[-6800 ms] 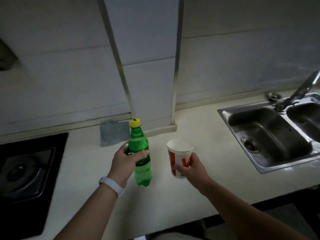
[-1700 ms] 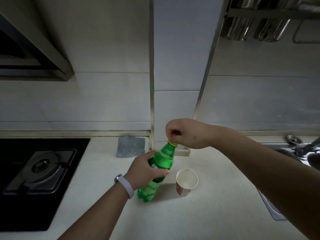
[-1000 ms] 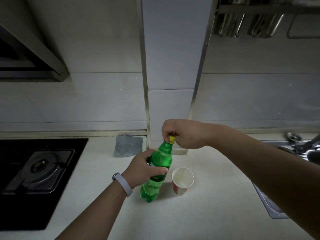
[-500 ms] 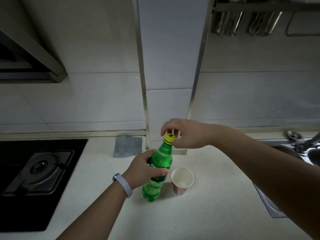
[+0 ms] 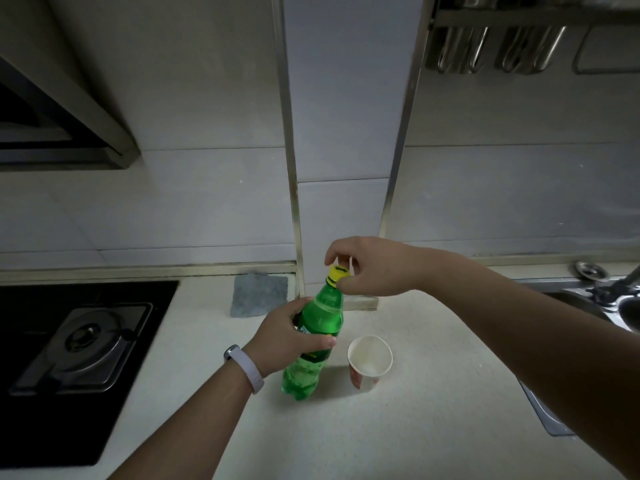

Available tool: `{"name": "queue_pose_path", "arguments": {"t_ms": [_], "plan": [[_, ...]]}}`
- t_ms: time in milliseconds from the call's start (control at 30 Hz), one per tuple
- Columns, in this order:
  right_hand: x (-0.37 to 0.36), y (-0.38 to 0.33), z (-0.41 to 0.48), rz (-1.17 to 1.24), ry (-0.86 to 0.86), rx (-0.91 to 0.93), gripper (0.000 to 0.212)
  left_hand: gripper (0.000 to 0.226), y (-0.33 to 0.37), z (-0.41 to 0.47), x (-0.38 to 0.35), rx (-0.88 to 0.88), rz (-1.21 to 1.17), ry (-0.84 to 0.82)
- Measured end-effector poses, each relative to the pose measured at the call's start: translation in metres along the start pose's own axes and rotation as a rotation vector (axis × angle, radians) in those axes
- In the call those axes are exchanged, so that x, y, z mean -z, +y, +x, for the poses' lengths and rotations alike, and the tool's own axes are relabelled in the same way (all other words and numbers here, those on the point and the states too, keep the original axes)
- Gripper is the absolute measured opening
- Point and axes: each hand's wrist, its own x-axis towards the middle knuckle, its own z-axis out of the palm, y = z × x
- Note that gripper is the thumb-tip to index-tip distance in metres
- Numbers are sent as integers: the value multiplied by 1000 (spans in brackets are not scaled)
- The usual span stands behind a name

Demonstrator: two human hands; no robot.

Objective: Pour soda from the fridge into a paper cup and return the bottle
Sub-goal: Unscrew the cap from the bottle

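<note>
On the pale counter (image 5: 381,427), the left hand (image 5: 287,341) wraps around the middle of a green soda bottle (image 5: 322,317), whose base appears to rest on the surface. Just right of the base stands an open paper cup (image 5: 363,379), not touching it. The bottle's long axis leans up and away, slightly rightward, ending in a yellow cap (image 5: 337,274). The right hand (image 5: 374,268), reaching in from the right, pinches that cap from above.

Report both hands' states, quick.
Left hand: grips the bottle.
Right hand: pinches the cap.
</note>
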Motion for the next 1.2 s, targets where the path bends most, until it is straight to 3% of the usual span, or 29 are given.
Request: {"name": "queue_pose_path", "arguments": {"t_ms": [100,233,367,533,667,933,1200], "plan": [[-1,-3,3,-22,34,-45,36,55,1,1,5,-5,8,-16],[-3,-6,5,0,55,-6,23,57,-1,2,11,-7,19,-21],[-4,-11,7,-4,26,-30,41,55,-4,1,16,-2,26,-27],[-9,-16,10,-7,55,-68,32,52,-6,1,23,-8,44,-42],[-10,-23,9,-22,1,-92,46,49,-8,0,27,-5,52,-57],[-14,-31,6,0,70,-84,16,49,-12,-1,33,-20,101,-92],[-16,-27,-12,78,43,-75,23,54,-16,1,30,0,145,-140]]}}
